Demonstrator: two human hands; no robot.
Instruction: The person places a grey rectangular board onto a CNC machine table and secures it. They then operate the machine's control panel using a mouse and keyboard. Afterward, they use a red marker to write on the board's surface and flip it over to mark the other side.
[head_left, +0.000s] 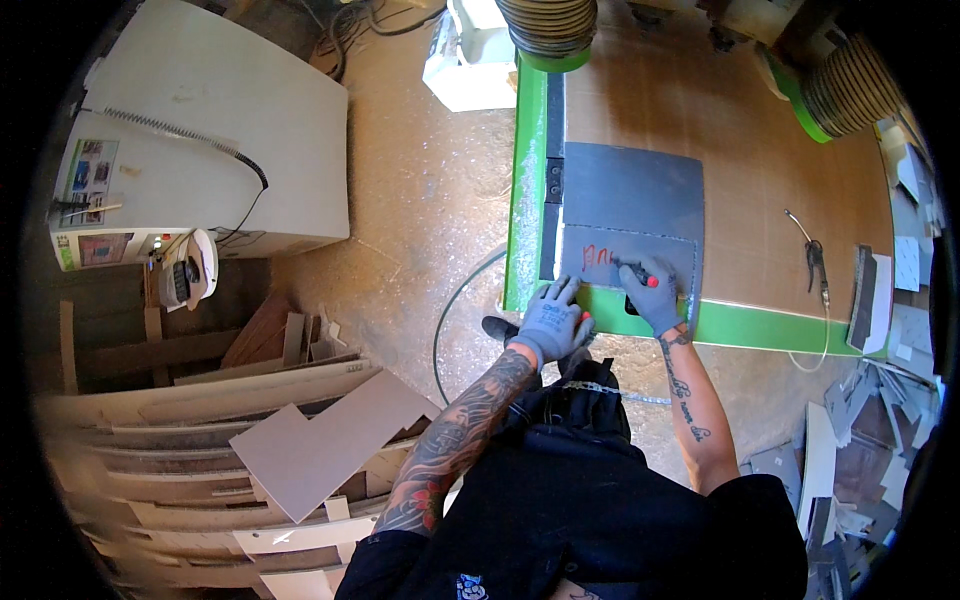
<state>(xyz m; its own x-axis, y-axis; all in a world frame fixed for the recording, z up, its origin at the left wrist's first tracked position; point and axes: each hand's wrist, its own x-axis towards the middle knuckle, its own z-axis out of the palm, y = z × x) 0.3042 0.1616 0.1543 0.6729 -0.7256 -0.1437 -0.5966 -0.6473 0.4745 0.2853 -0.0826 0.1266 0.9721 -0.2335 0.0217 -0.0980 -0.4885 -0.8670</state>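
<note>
A dark grey sheet (633, 186) lies at the near left corner of a brown-topped machine table (750, 250). Both of my hands wear grey gloves with red at the thumb tips. In my right hand (655, 297) a dark marker (633, 270) is gripped, its tip close to red handwriting (598, 257) on the sheet's near part. My left hand (548, 322) lies flat with its fingers stretched toward the sheet's near left corner, over the table's green edge. A dotted line crosses the sheet above the writing.
Ribbed hoses (547, 25) hang over the table's far side. An air blow gun (815, 262) lies on its right. At left stand a pale cabinet (230, 120) and a rack of board offcuts (320, 440). Sheet scraps (850, 470) pile up at right; a hose (445, 320) crosses the floor.
</note>
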